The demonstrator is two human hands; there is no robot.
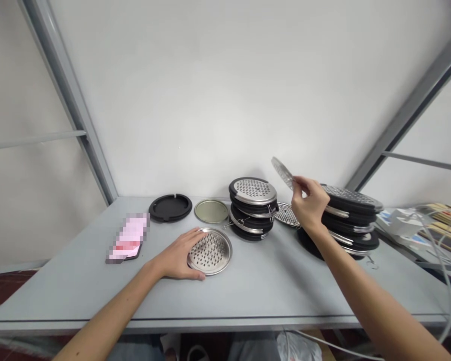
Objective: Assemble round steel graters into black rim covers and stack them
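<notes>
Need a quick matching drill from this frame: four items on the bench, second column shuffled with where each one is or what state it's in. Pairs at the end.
Column 1
1. perforated metal disc
2. grater disc
3. black round lid
4. plain metal disc

Column 2
A. flat on the table, beside the black round lid
B. flat on the table under the left hand
C. lifted and tilted in the right hand
D. on the table by the wall, nearest the blurred pink item

Pairs: 1-C, 2-B, 3-D, 4-A

Bright, even light; soft shadows; edges bowed by wide-angle distortion.
</notes>
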